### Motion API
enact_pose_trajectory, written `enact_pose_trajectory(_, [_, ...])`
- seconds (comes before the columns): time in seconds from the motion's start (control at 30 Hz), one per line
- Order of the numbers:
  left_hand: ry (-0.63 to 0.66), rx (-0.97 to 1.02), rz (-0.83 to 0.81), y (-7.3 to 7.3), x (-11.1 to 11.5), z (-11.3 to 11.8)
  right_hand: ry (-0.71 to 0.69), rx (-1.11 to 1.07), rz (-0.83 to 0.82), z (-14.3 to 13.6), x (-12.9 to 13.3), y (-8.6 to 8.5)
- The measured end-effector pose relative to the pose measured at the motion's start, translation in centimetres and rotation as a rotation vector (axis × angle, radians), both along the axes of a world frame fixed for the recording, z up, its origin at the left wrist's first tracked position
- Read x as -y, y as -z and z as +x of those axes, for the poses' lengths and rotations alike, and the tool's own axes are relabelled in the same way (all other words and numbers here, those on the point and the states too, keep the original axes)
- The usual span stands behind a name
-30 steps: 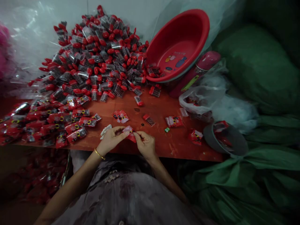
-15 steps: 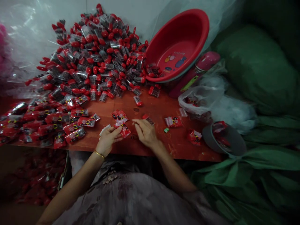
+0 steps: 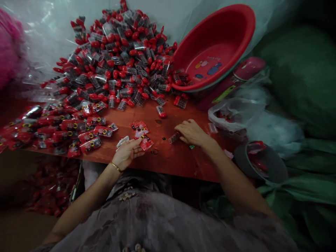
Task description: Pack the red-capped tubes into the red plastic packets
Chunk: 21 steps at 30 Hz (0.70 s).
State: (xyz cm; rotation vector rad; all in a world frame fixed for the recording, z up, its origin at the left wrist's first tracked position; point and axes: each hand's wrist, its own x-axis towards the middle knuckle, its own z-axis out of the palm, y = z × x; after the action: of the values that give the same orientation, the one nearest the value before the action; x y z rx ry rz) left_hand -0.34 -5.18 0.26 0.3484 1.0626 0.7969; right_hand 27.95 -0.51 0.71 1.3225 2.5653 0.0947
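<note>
Between the thumb and fingers of my left hand (image 3: 128,154) is a small printed red packet (image 3: 146,142), held just over the table. A white crumpled piece (image 3: 123,141) lies beside that hand. More red packets (image 3: 138,126) lie just beyond the fingertips. My right hand (image 3: 191,133) is further right, its fingers curled over the red end of a clear plastic tube (image 3: 173,138) with dark contents. The tube's capped end is partly hidden by the fingers. A small green piece (image 3: 191,147) shows under the right wrist.
A large heap of red-capped tubes (image 3: 118,75) covers the back of the table (image 3: 168,159). Filled red packets (image 3: 72,126) are piled left. A tilted red basin (image 3: 223,38), a pink flask (image 3: 249,68), a plastic bag (image 3: 236,115) and a grey bowl (image 3: 243,161) stand right.
My right hand has moved right, away from the left hand, and taken hold of the tube. My left hand keeps the red packet. The whole view has shifted slightly.
</note>
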Motion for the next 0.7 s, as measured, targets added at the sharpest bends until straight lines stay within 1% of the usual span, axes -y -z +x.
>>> enact_pose_trajectory(0.1, [-0.018,0.015,-0.014,-0.2,0.1,0.0,0.047,0.003,-0.019,0.2,0.7,0.1])
enact_pose_trajectory(0.17, [-0.037,0.029,-0.011,-0.3,0.2,0.0,0.107,-0.076,-0.013,-0.2,1.7,0.4])
enact_pose_trajectory(0.2, [-0.046,0.036,-0.011,-0.3,0.2,0.1,0.156,-0.151,-0.008,-0.5,2.3,0.5])
enact_pose_trajectory(0.27, [-0.065,0.052,-0.011,-0.3,0.3,0.2,0.285,-0.387,-0.017,-1.6,4.0,0.9])
enact_pose_trajectory(0.37, [-0.091,0.078,-0.014,0.0,0.3,0.5,0.472,-0.924,-0.122,-4.1,6.9,1.5])
enact_pose_trajectory(0.43, [-0.099,0.076,-0.014,0.2,0.4,0.9,0.567,-1.275,-0.209,-6.2,8.5,2.1])
enact_pose_trajectory(0.5, [-0.095,0.050,-0.006,0.5,0.5,1.4,0.684,-1.538,-0.233,-8.3,9.5,2.8])
enact_pose_trajectory(0.6, [-0.078,-0.011,0.038,0.9,0.7,2.0,0.837,-1.772,-0.242,-10.7,9.8,3.8])
enact_pose_trajectory(0.7, [-0.073,-0.083,0.085,1.1,0.9,2.4,0.877,-1.846,-0.249,-12.2,9.4,4.1])
